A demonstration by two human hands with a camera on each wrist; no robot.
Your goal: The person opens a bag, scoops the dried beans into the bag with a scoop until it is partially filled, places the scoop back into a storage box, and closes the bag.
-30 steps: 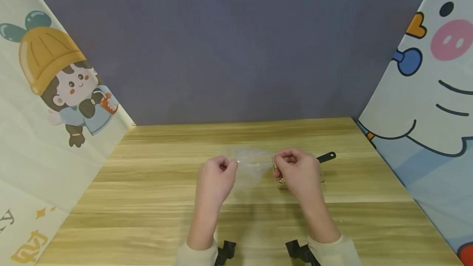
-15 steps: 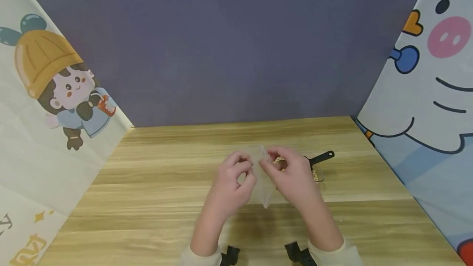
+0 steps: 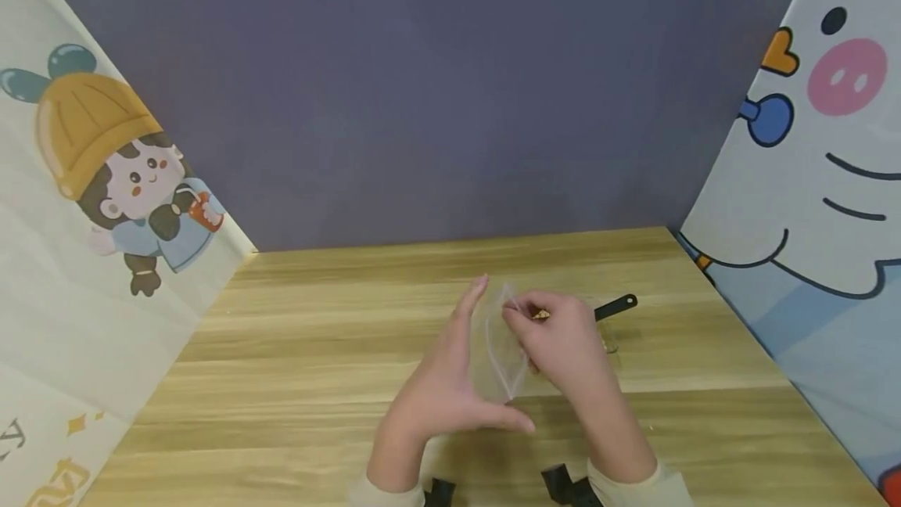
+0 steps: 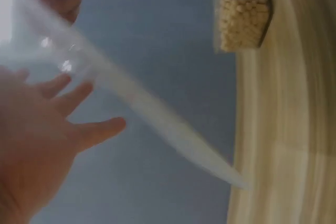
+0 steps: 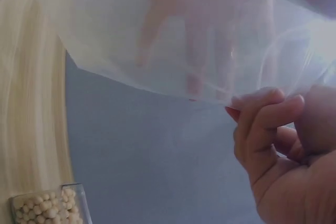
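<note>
A thin clear plastic bag (image 3: 498,350) hangs above the table between both hands, its mouth parted. My right hand (image 3: 566,339) pinches the bag's edge between thumb and fingers, as the right wrist view also shows. On the other side, my left hand (image 3: 439,386) is spread wide, thumb and fingers stretched apart around the bag. Through the film (image 5: 121,30) in the right wrist view, the left fingers show blurred. In the left wrist view, those fingers (image 4: 100,132) are straight and close to the bag's surface.
Behind the right hand stands a clear box (image 5: 81,198) of pale round beans (image 4: 244,9), partly hidden in the head view. A black handle (image 3: 616,307) sticks out of it to the right. The wooden table (image 3: 296,350) meets a grey back wall (image 3: 450,92), with printed panels on both sides.
The bag was stretched sideways between two pinching hands. The left hand has let go and spread its fingers; the bag has turned and its mouth has opened, with the right hand still pinching it.
</note>
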